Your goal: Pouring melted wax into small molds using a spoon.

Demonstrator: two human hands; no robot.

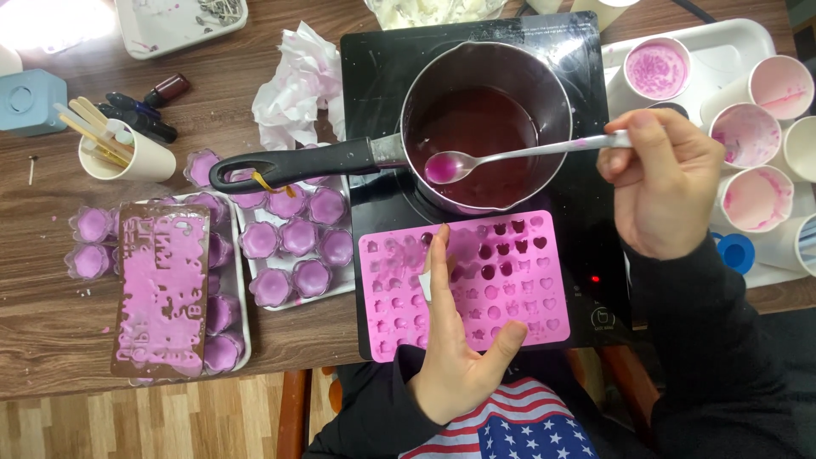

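Nearest the body, the left hand (455, 340) is laid flat on the pink mould (463, 285), fingers stretched out and open, holding nothing; the mould is pinned by it at the front edge of the black hotplate (586, 212). A few of the small heart and flower cells near the mould's upper middle are seen to be filled with dark liquid, while most are pale and empty. For this step to be done well, it is judged that the mould should be kept pressed level, so that the thin sheet is not shifted or buckled while liquid is dropped in.

Just beyond, the spoon (518, 155) is gripped at its handle end by the right hand (667, 183), fingers closed around it, thumb on top. Its bowl is held over the saucepan (484, 119) and carries a little bright purple liquid. The spoon is best kept only part full and level, and carried low across the short gap to the mould, so that drips land in the pan or on the mould. Each cell is best filled from the tip of the bowl.

To the left, two trays of filled purple cups (293, 246) are set out, with a brown slab (161, 289) coated in pink. Farther off, stained paper cups (748, 136) are stood on a white tray (722, 42).
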